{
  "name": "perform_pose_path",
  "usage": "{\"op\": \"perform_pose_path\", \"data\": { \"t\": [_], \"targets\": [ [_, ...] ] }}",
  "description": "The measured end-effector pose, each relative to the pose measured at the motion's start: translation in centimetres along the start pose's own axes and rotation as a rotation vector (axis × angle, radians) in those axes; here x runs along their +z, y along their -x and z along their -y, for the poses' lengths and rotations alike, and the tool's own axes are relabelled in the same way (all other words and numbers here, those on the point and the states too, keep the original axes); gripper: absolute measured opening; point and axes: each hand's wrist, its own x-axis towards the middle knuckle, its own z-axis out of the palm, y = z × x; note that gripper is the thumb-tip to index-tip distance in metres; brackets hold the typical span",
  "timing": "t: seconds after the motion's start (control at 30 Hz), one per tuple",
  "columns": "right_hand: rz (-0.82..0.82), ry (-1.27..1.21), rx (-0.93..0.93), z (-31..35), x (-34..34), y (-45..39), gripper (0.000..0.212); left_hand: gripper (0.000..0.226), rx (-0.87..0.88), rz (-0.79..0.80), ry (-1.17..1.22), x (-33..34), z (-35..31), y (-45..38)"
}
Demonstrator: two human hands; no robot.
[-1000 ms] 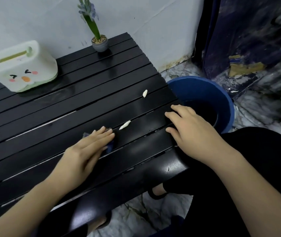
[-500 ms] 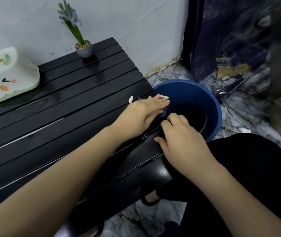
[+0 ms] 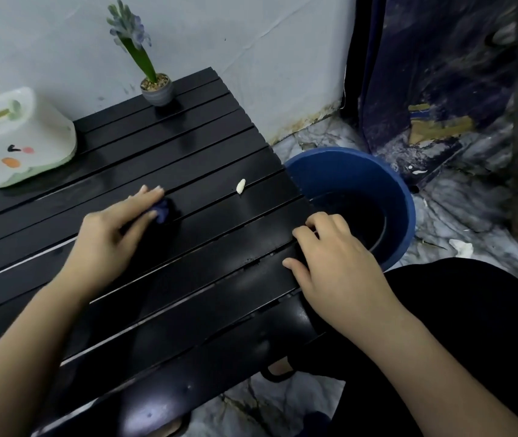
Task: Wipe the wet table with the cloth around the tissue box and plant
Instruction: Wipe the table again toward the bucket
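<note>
Left hand point(image 3: 116, 228) is on the cloth point(image 3: 161, 209), mid-table, fingers fairly straight and pressing down; only a dark blue wad shows past the fingertips, so whether any fingers curl under it, cannot tell. Right hand point(image 3: 330, 263) rests on the table's point(image 3: 188, 146) right edge, fingers loosely bent over the end of the slats, holding nothing, probably steadying. Step in hand looks like a wiping stroke along the slats. To do it well: keep the palm flat, stroke along the slats rather than across so the cloth doesn't snag in the gaps, and carry the white scrap point(image 3: 240, 186) just right of the cloth off the right edge into the bucket point(image 3: 402, 197), which sits right below that edge. Open room: the centre and near slats. Far side is tighter: tissue box point(image 3: 21, 137) at far left, plant point(image 3: 157, 89) at the far edge by the wall, with a clear lane between them. Plant looks tall and top-heavy, so go around its pot slowly. Box likely light; wipe up to it, don't shove.
</note>
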Motion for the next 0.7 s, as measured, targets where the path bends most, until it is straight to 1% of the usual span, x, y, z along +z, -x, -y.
{"op": "perform_pose_path", "data": {
  "t": [0.07, 0.17, 0.3, 0.5, 0.57, 0.63, 0.7],
  "targets": [
    [-0.005, 0.01, -0.003, -0.1, 0.2, 0.1, 0.027, 0.041, -0.007, -0.002, -0.004, 0.4, 0.8, 1.3],
    [-0.013, 0.03, -0.012, -0.1, 0.4, 0.0, 0.026, 0.04, 0.108, 0.045, 0.005, 2.3, -0.7, 0.3],
    [0.002, 0.039, -0.009, 0.0, 0.3, -0.1, 0.027, 0.038, 0.27, 0.136, 0.05, 6.3, -4.2, -4.5],
    [0.018, 0.032, -0.014, -0.2, 0.2, -0.2, 0.031, 0.032, 0.312, 0.251, 0.073, 12.2, -10.4, -11.7],
    [0.019, 0.025, -0.019, -0.2, 0.1, -0.2, 0.032, 0.031, 0.275, 0.254, 0.137, 12.2, -12.1, -12.7],
    [0.011, 0.012, -0.031, -0.3, 0.1, -0.3, 0.033, 0.03, 0.131, 0.204, 0.276, 10.9, -12.7, -13.0],
    [0.005, 0.001, -0.04, -0.4, 0.0, -0.2, 0.032, 0.03, -0.015, 0.088, 0.387, 9.0, -11.9, -12.2]
  ]
}}
